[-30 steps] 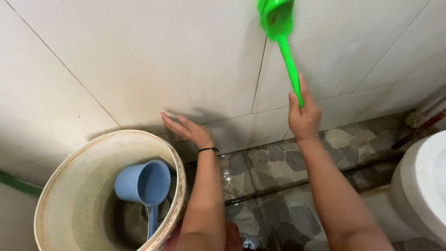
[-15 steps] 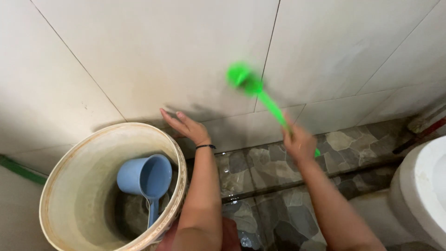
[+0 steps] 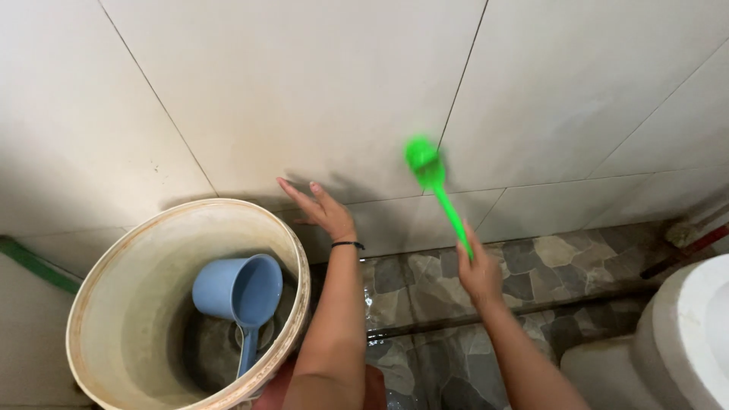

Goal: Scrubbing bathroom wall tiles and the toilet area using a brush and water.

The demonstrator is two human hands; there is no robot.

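Pale wall tiles (image 3: 319, 83) fill most of the view, meeting a wet floor of dark irregular stones (image 3: 425, 281) along the bottom. At far left a green pipe (image 3: 34, 266) runs low on the wall, and beside it stands a large cream bucket (image 3: 300, 250) with a blue dipper (image 3: 235, 292) lying inside, handle pointing down toward the viewer. Just right of the bucket's rim the left hand (image 3: 323, 209) is pressed flat against the wall, fingers spread and holding nothing, a dark band at the wrist. Further right the right hand (image 3: 478, 269) is closed in a fist around the lower end of a green brush (image 3: 437, 190). The brush's long axis runs on a slant, from the hand up and to the left, with the rounded head uppermost and blurred, at the wall just right of a vertical tile joint and above a horizontal one. Judging by the blur and the braced palm, the step in hand looks like scrubbing the lower wall tiles. A further stroke would call for a firm hold on the handle, steady pressure of the head on the tile, and the left palm kept planted for balance on the wet floor. At far right a white rounded toilet (image 3: 683, 334) edges into view, with a reddish bar (image 3: 683, 250) lying near the wall's foot.
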